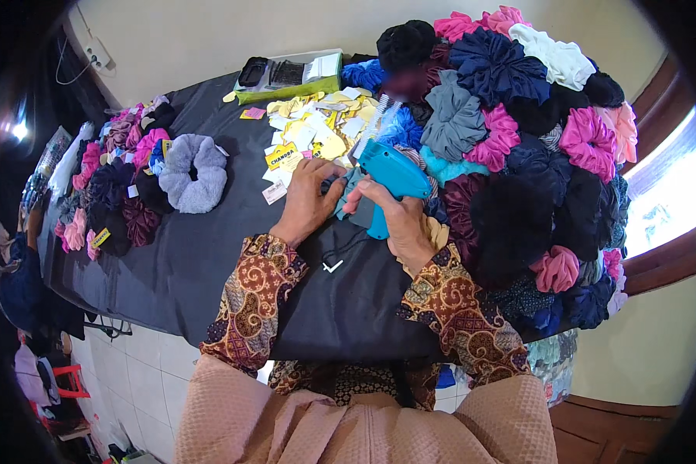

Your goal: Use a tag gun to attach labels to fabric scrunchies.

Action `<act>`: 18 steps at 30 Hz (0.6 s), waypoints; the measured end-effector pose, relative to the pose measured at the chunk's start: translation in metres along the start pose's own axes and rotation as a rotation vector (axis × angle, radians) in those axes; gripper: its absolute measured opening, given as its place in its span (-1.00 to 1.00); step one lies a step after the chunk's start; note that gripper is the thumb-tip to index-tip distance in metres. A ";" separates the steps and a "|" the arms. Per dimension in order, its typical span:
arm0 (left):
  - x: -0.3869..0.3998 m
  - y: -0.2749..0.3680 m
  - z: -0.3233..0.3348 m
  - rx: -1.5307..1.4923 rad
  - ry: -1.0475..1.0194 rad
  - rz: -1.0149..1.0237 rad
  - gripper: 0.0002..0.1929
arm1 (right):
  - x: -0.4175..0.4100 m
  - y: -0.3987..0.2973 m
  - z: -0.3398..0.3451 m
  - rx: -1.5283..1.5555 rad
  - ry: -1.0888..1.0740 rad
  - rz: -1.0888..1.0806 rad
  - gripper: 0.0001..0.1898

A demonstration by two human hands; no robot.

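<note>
My right hand (403, 223) is closed around a teal tagging gun (395, 174), which has a comb of clear plastic fasteners (372, 129) sticking up from it. My left hand (313, 197) pinches a grey-green fabric scrunchie (351, 188) just left of the gun; the scrunchie lies partly hidden between both hands. A heap of yellow and white paper tags (319, 130) lies beyond my left hand, with a small white printed label (274, 192) beside that hand. On the black cloth between my wrists is a dark cord with a small white end piece (333, 267).
A large pile of scrunchies (499, 127) covers the table's right side. A smaller tagged pile (113, 180) sits at the left, beside a fluffy grey scrunchie (192, 174). An open box with black items and white cards (290, 87) stands at the back. The near table edge (348, 355) borders my lap.
</note>
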State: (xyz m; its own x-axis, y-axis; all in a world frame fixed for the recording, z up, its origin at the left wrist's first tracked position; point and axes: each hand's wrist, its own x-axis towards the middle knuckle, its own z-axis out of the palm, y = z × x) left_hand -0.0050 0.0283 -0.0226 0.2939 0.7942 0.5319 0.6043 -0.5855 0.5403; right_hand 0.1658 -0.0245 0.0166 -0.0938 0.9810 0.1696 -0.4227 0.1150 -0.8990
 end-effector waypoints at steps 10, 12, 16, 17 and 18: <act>0.006 0.001 -0.007 -0.546 0.262 -0.224 -0.85 | 0.002 0.007 -0.002 0.032 0.021 0.081 -0.81; 0.007 0.007 -0.013 -0.625 0.310 -0.277 -0.83 | 0.002 0.008 -0.002 0.024 0.018 0.094 -0.80; 0.010 0.008 -0.016 -0.627 0.347 -0.290 -0.83 | 0.000 0.007 -0.003 -0.019 0.024 0.134 -0.77; 0.010 0.008 -0.017 -0.614 0.349 -0.288 -0.83 | 0.000 0.005 -0.002 -0.020 0.020 0.138 -0.76; 0.010 0.009 -0.018 -0.602 0.351 -0.287 -0.83 | 0.000 0.005 -0.001 -0.022 0.015 0.142 -0.76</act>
State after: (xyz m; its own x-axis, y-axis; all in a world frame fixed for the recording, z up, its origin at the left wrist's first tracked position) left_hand -0.0100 0.0284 -0.0008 -0.1286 0.8896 0.4383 0.0832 -0.4307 0.8986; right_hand 0.1649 -0.0238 0.0117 -0.1375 0.9899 0.0339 -0.3866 -0.0222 -0.9220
